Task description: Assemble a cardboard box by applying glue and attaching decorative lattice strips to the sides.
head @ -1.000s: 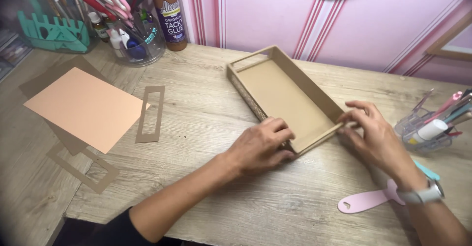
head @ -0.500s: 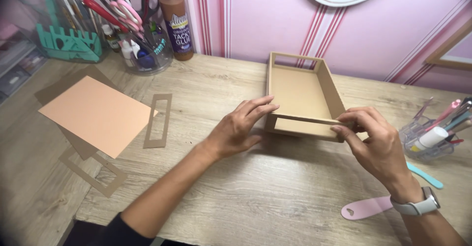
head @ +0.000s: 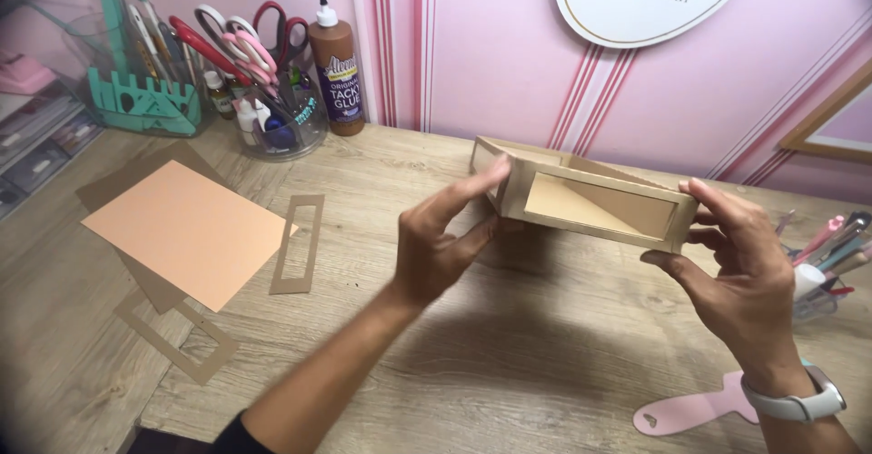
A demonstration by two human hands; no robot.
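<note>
A shallow brown cardboard tray [head: 581, 202] with a window cut in its near wall is lifted off the wooden table, tilted with that wall toward me. My left hand [head: 445, 236] grips its left corner, thumb on top and fingers below. My right hand [head: 740, 277], with a white watch on the wrist, holds its right end. Both hands carry the tray above the table's middle.
A peach paper sheet [head: 186, 230] lies on brown card at the left, with two cut-out card frames [head: 298, 243] [head: 177, 336] beside it. A brown glue bottle [head: 338, 68] and a scissors jar [head: 272, 113] stand at the back. A pink tool [head: 695, 409] and a pen cup [head: 817, 281] are at the right.
The tray lay flat on the table a second ago. Both hands have lifted it and tipped its windowed wall toward me.
</note>
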